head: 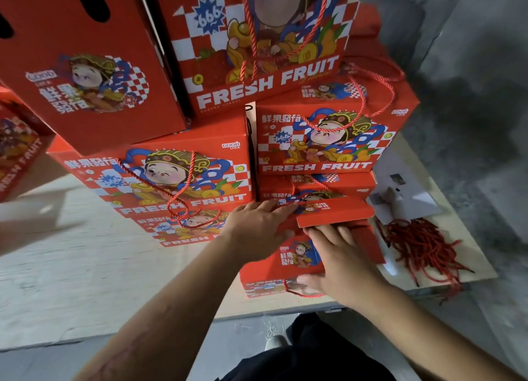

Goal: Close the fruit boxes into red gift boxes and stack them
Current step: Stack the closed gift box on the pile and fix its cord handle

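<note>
A red gift box (288, 266) stands near the front edge of the wooden board (85, 260), low in the head view. Its top flap (334, 213) is partly folded over. My left hand (257, 226) grips the left end of that flap, thumb curled underneath. My right hand (343, 260) lies flat on the box top just below the flap, fingers straight and spread. A red rope handle (303, 293) hangs at the box's front. Behind it, closed red "FRESH FRUIT" boxes (328, 140) are stacked several high.
A bundle of loose red rope handles (423, 246) lies on the board to the right, beside white paper (405, 197). More red boxes (85, 66) tower at the left and back. Grey concrete floor (471, 94) surrounds the board. My dark trousers and a shoe (274, 342) show below.
</note>
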Tool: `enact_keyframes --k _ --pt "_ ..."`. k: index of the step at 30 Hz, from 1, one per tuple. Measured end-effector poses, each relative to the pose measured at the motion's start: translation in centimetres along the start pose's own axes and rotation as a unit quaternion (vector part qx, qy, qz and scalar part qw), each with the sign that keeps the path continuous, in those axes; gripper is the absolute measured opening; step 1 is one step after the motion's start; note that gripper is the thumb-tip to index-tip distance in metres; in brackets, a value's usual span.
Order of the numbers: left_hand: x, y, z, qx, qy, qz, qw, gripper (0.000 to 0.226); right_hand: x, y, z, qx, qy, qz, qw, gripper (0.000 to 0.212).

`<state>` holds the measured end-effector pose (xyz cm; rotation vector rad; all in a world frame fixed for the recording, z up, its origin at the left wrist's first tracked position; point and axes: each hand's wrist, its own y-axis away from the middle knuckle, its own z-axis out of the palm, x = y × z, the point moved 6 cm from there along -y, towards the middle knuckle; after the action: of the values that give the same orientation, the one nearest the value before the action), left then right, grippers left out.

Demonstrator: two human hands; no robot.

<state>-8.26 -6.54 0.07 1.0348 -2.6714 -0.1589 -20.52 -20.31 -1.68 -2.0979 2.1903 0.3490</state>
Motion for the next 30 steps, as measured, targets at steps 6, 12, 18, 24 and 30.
enact_keyframes --k 6,12,18,24,30 --pt "-1.0 -1.3 0.6 -0.060 0.068 -0.044 0.995 0.078 0.1 -1.3 0.1 -0.051 0.052 -0.038 0.997 0.103" --pt "-1.1 -1.8 1.2 -0.061 0.046 -0.062 0.995 0.098 -0.3 -1.1 -0.6 -0.005 0.082 -0.072 0.994 0.101" --pt "-0.7 -1.5 2.4 -0.013 -0.064 -0.041 0.997 0.086 -0.9 0.1 -0.8 -0.084 0.021 -0.033 0.996 0.103" --pt "-0.7 -1.2 3.5 0.052 -0.058 -0.032 0.996 0.087 0.2 0.3 -5.9 -0.008 -0.122 0.007 0.992 0.081" --pt "-0.3 0.1 2.9 0.140 -0.026 -0.010 0.990 0.078 4.9 -4.2 -3.6 -0.134 0.067 0.012 0.989 0.099"
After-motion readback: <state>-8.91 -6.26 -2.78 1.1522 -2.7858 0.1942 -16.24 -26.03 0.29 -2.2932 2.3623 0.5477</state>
